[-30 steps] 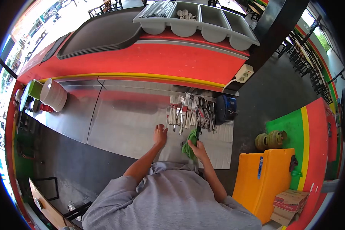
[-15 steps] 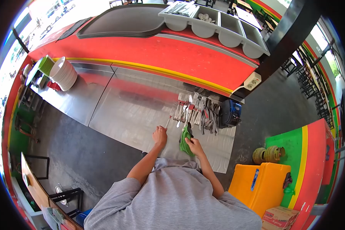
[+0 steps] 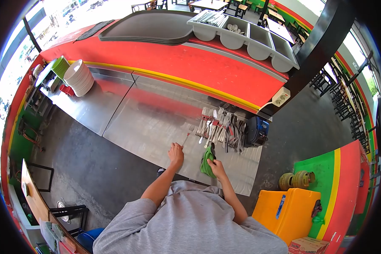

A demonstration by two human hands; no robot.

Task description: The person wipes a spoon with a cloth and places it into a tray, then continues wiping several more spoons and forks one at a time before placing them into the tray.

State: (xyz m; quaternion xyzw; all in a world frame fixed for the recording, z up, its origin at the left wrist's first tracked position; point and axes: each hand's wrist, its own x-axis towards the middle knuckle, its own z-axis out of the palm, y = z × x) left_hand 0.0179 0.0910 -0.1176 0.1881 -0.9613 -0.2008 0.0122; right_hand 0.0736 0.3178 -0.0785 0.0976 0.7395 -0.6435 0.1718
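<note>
My left hand is closed around the handle of a fork, whose tines point up and away from me over the steel counter. In my right hand is a bunched green cloth, with a dark patch at its far end that I cannot make out. The cloth is apart from the fork. Just beyond both hands lies a row of forks and spoons, crowded side by side on the counter. Some of these overlap, and reddish pieces show among them.
A dark blue bag stands right of the cutlery. On the raised red ledge are stacked trays and a grey cutlery holder. White bowls are stacked at the far left. A yellow box stands at lower right.
The camera view has shifted slightly, so the counter and ledge sit lower and a little to the right. Both hands keep their holds on the fork and cloth.
</note>
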